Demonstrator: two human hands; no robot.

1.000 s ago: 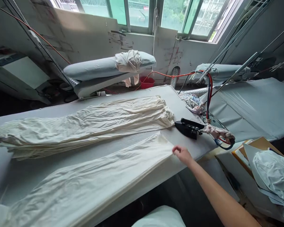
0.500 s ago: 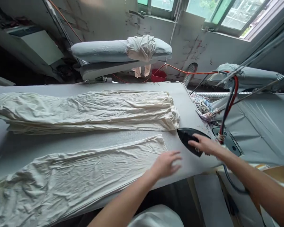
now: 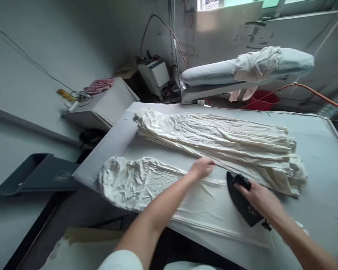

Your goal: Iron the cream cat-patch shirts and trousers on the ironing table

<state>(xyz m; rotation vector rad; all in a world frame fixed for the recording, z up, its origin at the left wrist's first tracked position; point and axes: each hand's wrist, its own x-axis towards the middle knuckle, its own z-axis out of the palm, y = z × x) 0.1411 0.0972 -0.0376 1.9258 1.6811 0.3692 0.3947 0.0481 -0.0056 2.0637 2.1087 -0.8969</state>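
Note:
My right hand (image 3: 258,198) is closed round the handle of a black iron (image 3: 241,198), which rests flat on a cream garment piece (image 3: 146,183) lying along the near side of the ironing table (image 3: 321,161). My left hand (image 3: 202,167) lies on the far edge of that same piece, fingers curled down onto the cloth just left of the iron. A stack of several cream garment pieces (image 3: 222,140) lies on the far side of the table, right behind both hands.
A padded sleeve arm with a cloth draped over it (image 3: 250,67) juts out behind the table. A red bucket (image 3: 260,100) and an orange hose (image 3: 318,93) are beyond it. A white machine (image 3: 153,75), a low cabinet (image 3: 101,107) and a dark tray (image 3: 36,174) stand to the left.
The iron has come off the bare table at the right end onto the near garment piece. My left hand has shifted left along the cloth. The view has swung left.

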